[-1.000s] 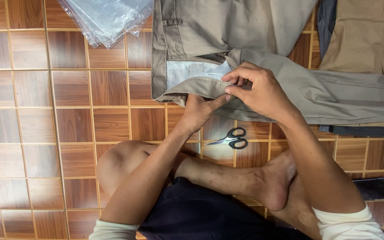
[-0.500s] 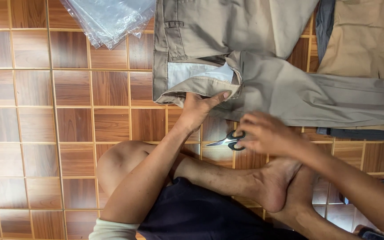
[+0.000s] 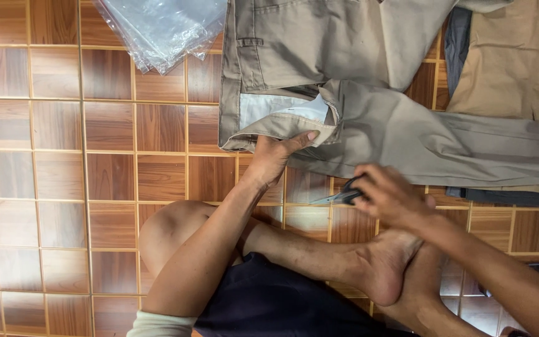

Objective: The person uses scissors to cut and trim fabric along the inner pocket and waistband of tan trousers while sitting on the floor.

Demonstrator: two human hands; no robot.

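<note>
Khaki trousers (image 3: 344,68) lie spread on the wooden tile floor, the waistband folded open to show its pale lining (image 3: 276,111). My left hand (image 3: 276,156) presses on the lower edge of the waistband, thumb stretched along the fabric. My right hand (image 3: 389,196) is below the trouser leg, closed around a pair of black-handled scissors (image 3: 343,196) whose blades point left, just above the floor. My crossed bare legs and foot sit beneath both hands.
A stack of clear plastic bags (image 3: 163,28) lies at the top, left of the trousers. More folded garments, tan (image 3: 513,62) and dark (image 3: 460,37), are piled at the top right. Wooden tile floor (image 3: 63,156) stretches to the left.
My right hand left the waistband, dropped to the scissors on the floor and picked them up. My left hand stayed on the waistband.
</note>
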